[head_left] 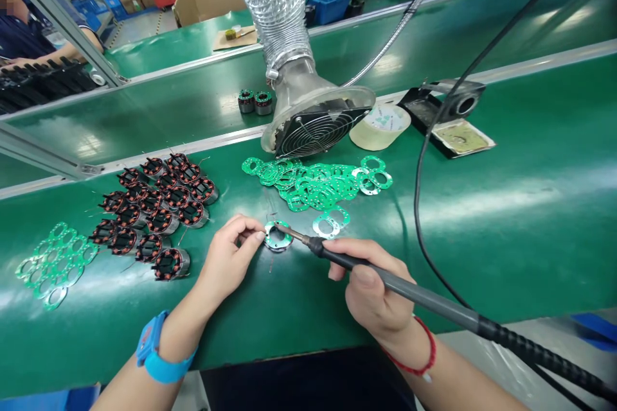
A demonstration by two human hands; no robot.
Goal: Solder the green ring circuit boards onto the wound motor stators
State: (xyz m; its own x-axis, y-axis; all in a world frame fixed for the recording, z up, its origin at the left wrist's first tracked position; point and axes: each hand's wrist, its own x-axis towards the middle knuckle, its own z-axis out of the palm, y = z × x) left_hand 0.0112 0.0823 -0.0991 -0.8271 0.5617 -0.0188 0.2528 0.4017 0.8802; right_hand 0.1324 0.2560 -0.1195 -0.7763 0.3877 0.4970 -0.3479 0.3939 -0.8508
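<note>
My left hand [235, 255] has thumb and forefinger closed at the left edge of a ring-shaped green circuit board [278, 246]. The board lies flat on what looks like a stator, mostly hidden beneath it, with thin wires sticking out. In my right hand [378, 292] is a soldering iron [434, 302], gripped like a pen. Its tip points left and meets the upper part of the board, as far as I can see. Just right of there lie a couple of loose ring boards [326, 226], and a heap of green ring boards [318, 186] spreads behind.
Left of my hand stand several copper-wound stators [166, 263], with ring boards [55, 298] beyond. A fume extractor hood [321, 131] hangs over the bench near a tape roll [380, 128] and soldering iron stand [443, 109]. A black cable [418, 205] loops down at right. Another person [43, 38] sits far left.
</note>
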